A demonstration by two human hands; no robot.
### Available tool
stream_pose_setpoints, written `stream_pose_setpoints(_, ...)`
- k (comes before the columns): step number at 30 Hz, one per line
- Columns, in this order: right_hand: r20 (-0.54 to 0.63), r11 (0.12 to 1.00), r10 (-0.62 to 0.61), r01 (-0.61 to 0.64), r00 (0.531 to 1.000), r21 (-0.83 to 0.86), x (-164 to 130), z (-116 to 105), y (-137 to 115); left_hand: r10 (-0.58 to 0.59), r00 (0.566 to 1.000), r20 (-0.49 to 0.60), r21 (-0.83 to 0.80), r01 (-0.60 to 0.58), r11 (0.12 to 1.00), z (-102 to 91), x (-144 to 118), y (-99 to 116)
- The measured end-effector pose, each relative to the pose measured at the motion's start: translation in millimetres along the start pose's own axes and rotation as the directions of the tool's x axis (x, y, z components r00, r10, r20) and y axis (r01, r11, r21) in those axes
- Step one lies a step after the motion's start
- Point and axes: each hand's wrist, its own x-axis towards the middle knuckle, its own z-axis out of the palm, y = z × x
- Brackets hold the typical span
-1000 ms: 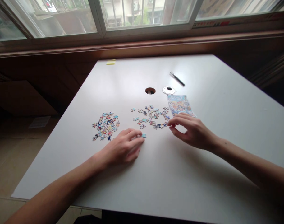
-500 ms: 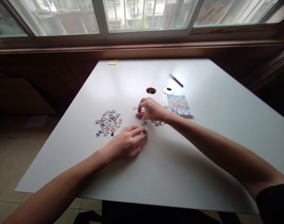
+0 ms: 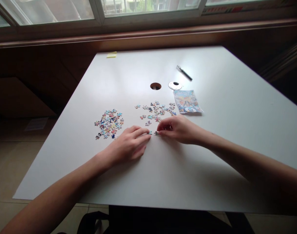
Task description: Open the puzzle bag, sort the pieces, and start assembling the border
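My left hand (image 3: 129, 144) rests flat on the white table (image 3: 212, 146), its fingertips touching a small blue puzzle piece (image 3: 150, 132). My right hand (image 3: 179, 128) pinches another puzzle piece (image 3: 156, 133) right beside the blue one, the two nearly touching. A spread of loose puzzle pieces (image 3: 155, 112) lies just beyond both hands. A denser pile of puzzle pieces (image 3: 108, 124) sits to the left of my left hand.
A colourful puzzle picture card (image 3: 187, 101) lies right of the loose pieces. Behind it are a round cable hole (image 3: 155, 86), its silver cap (image 3: 175, 85) and a black pen (image 3: 184, 72). A yellow sticky note pad (image 3: 111, 55) sits at the far edge, below the window.
My right hand reached into the loose pieces, picked one up and brought it back beside the blue piece under my left fingertips. The left hand stayed put. The view tilted down slightly.
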Motion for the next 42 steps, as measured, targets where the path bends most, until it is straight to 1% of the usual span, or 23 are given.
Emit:
stream_pose_setpoints(5,-0.006,1.0,-0.001,0.001,1.0,-0.012,0,-1,-2,-0.001,1.0,-0.001,0.007,0.001,1.0,-2.3,0,1)
stream_pose_setpoints(8,-0.013,0.998,-0.062,0.061,0.998,-0.034,-2,-2,-2,-0.006,1.0,0.0,0.01,0.006,1.0,-2.5,0,2)
stream_pose_setpoints(10,-0.003,0.997,-0.078,0.078,0.997,-0.001,-2,-3,-2,-0.014,1.0,0.001,0.013,0.014,1.0,-2.0,0,2)
stream_pose_setpoints(11,0.001,0.998,-0.056,0.056,0.998,0.036,-3,-5,0,-0.018,1.0,0.001,0.015,0.018,1.0,-1.7,-1,2)
stream_pose_setpoints(14,0.016,0.981,0.07,-0.071,0.997,0.178,-4,-9,4,-0.016,1.0,0.007,0.018,0.016,1.0,-1.0,-1,1)
stream_pose_setpoints(16,0.04,0.975,0.1,-0.106,0.994,0.196,-5,-11,7,-0.011,1.0,0.007,0.017,0.011,1.0,-0.8,-1,1)
stream_pose_setpoints(18,0.044,0.989,0.087,-0.092,0.995,0.114,-6,-12,7,-0.013,1.0,0.008,0.016,0.013,1.0,-0.9,-1,1)
stream_pose_setpoints(20,0.021,0.997,0.073,-0.072,0.997,-0.016,-7,-12,5,-0.021,1.0,0.014,0.014,0.021,1.0,-1.0,-1,1)
stream_pose_setpoints(22,0.004,0.991,0.084,-0.083,0.996,-0.101,-7,-12,3,-0.027,0.999,0.018,0.011,0.027,1.0,-1.0,-1,1)
stream_pose_setpoints(25,0.021,0.98,0.128,-0.123,0.992,-0.157,-7,-15,3,-0.034,0.999,0.024,0.006,0.034,0.999,-0.5,-2,1)
stream_pose_setpoints(27,0.023,0.978,0.13,-0.124,0.991,-0.165,-7,-19,5,-0.039,0.999,0.031,0.007,0.038,0.999,-0.3,-3,1)
stream_pose_setpoints(29,-0.02,0.981,0.082,-0.084,0.996,-0.174,-8,-20,8,-0.039,0.999,0.035,0.008,0.039,0.999,-0.4,-3,1)
stream_pose_setpoints(31,-0.119,0.98,-0.027,0.003,0.993,-0.201,-8,-15,11,-0.034,0.999,0.03,0.007,0.033,0.999,-0.7,-2,1)
stream_pose_setpoints(33,-0.219,0.959,-0.167,0.107,0.961,-0.263,-6,-5,13,-0.029,0.999,0.023,0.005,0.028,1.0,-1.0,-2,2)
stream_pose_setpoints(34,-0.246,0.94,-0.232,0.151,0.941,-0.307,-5,1,13,-0.03,0.999,0.022,0.006,0.03,1.0,-1.1,-2,2)
stream_pose_setpoints(35,-0.252,0.917,-0.283,0.183,0.926,-0.355,-3,6,12,-0.032,0.999,0.021,0.007,0.032,0.999,-1.1,-2,2)
stream_pose_setpoints(37,-0.222,0.869,-0.336,0.21,0.916,-0.448,-1,15,9,-0.038,0.999,0.022,0.01,0.037,0.999,-1.0,-2,1)
stream_pose_setpoints(40,-0.166,0.803,-0.344,0.198,0.924,-0.562,1,18,3,-0.04,0.999,0.022,0.008,0.04,0.999,-0.8,-1,1)
stream_pose_setpoints(42,-0.17,0.777,-0.336,0.171,0.926,-0.606,1,16,2,-0.04,0.999,0.02,0.004,0.04,0.999,-0.7,-1,1)
